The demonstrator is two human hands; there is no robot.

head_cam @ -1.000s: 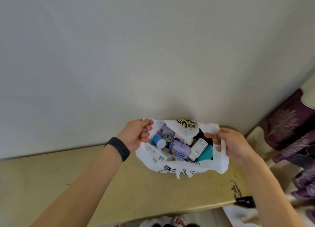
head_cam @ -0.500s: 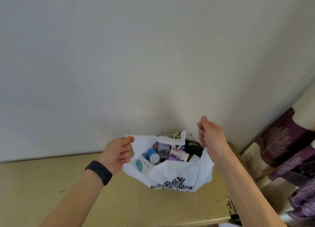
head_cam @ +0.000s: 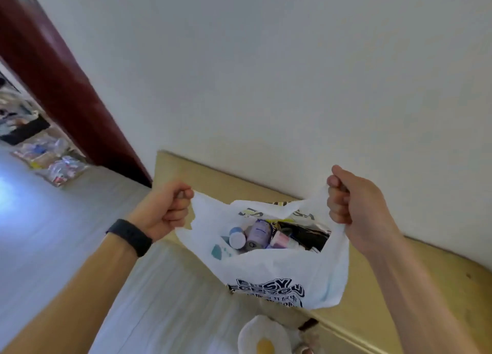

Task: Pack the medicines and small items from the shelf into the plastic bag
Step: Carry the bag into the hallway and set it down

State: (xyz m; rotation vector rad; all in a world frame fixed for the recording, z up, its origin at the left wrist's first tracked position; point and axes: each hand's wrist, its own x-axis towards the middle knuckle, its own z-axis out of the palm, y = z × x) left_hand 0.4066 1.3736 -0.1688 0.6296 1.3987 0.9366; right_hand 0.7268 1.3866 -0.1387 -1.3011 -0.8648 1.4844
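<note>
A white plastic bag [head_cam: 282, 271] with black lettering hangs in the air between my hands, its mouth pulled wide. My left hand [head_cam: 163, 211], with a dark band on the wrist, is fisted around the bag's left handle. My right hand [head_cam: 354, 203] is fisted around the right handle. Inside the bag lie a small bottle with a blue-and-white cap [head_cam: 237, 238], a lilac bottle [head_cam: 259, 232], a pink-labelled bottle [head_cam: 282, 240] and something dark [head_cam: 306, 235]. The bag hangs over the left end of the tan shelf [head_cam: 399, 295].
A plain white wall [head_cam: 266, 74] rises behind the shelf. At the left stands a dark red door frame [head_cam: 58, 87], with cluttered packets [head_cam: 50, 162] on pale flooring [head_cam: 40, 234] beyond it. A white-and-yellow slipper [head_cam: 262, 337] shows below the bag.
Both hands have lifted the bag off the shelf top and spread its handles apart. The view has swung left, bringing the door frame and floor into sight.
</note>
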